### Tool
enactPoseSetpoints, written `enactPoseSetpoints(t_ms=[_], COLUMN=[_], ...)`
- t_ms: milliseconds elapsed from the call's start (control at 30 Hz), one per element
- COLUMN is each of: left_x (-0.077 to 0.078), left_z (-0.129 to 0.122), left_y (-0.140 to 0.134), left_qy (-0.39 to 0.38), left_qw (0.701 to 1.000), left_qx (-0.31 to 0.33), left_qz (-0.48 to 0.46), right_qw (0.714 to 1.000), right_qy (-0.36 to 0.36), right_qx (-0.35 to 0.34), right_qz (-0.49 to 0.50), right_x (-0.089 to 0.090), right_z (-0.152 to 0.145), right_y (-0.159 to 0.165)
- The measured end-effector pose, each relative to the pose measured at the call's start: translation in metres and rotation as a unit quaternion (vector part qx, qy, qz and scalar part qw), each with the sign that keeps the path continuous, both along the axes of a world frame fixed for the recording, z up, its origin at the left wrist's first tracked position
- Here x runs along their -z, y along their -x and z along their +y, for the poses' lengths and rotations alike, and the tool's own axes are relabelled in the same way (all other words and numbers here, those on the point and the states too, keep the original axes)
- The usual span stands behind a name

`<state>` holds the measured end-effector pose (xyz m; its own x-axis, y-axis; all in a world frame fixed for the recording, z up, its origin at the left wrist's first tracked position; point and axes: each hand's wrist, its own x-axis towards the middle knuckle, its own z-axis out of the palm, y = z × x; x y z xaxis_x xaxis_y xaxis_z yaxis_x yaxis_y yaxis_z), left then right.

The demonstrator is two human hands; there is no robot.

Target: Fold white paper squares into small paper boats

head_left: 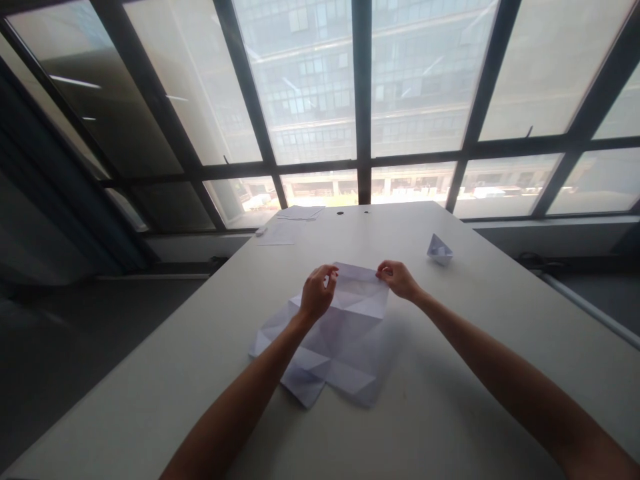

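Observation:
A creased sheet of white paper [345, 333] is spread over the middle of the table, with fold lines crossing it and its far part raised. My left hand [319, 292] pinches the far edge near its left corner, thumb and fingertips together. At the far right corner, my right hand [397, 278] grips the same sheet between thumb and fingers. Under my left forearm, more folded white paper [306, 387] sticks out to the left and toward me; whether it is a separate sheet I cannot tell.
On the right stands a small folded paper boat [439, 251]. Several flat white sheets [287, 230] lie at the far left of the white table [200, 373], beside a small white object [261, 232]. Beyond the far edge are large windows [310, 87]; a dark curtain [60, 173] hangs at left.

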<state>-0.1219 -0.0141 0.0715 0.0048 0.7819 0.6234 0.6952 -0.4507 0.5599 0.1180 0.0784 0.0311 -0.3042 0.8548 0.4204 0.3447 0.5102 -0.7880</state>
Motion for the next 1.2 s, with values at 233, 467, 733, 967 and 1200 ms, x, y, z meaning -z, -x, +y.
enactPoseSetpoints(t_ms=[233,467,733,967,1200], left_x=[0.051,0.083,0.034,0.042,0.068], left_z=[-0.006,-0.001,0.021,0.045,0.040], left_y=[-0.026,-0.011,-0.017,-0.088,-0.086], left_qy=[0.105,0.163,0.141,0.187,0.157], left_qw=[0.942,0.924,0.929,0.866,0.899], left_qx=[0.188,0.101,0.119,0.307,0.292], left_qz=[0.258,0.330,0.322,0.349,0.286], right_qw=[0.998,0.992,0.970,0.947,0.952], right_qy=[0.030,-0.002,-0.141,-0.098,-0.084], right_qx=[-0.016,0.061,0.130,-0.052,-0.009], right_qz=[-0.061,-0.110,-0.152,-0.302,-0.295], right_x=[0.038,0.048,0.026,0.023,0.034], right_z=[0.024,0.027,-0.014,-0.067,-0.080], right_y=[-0.112,-0.130,-0.115,-0.116,-0.118])
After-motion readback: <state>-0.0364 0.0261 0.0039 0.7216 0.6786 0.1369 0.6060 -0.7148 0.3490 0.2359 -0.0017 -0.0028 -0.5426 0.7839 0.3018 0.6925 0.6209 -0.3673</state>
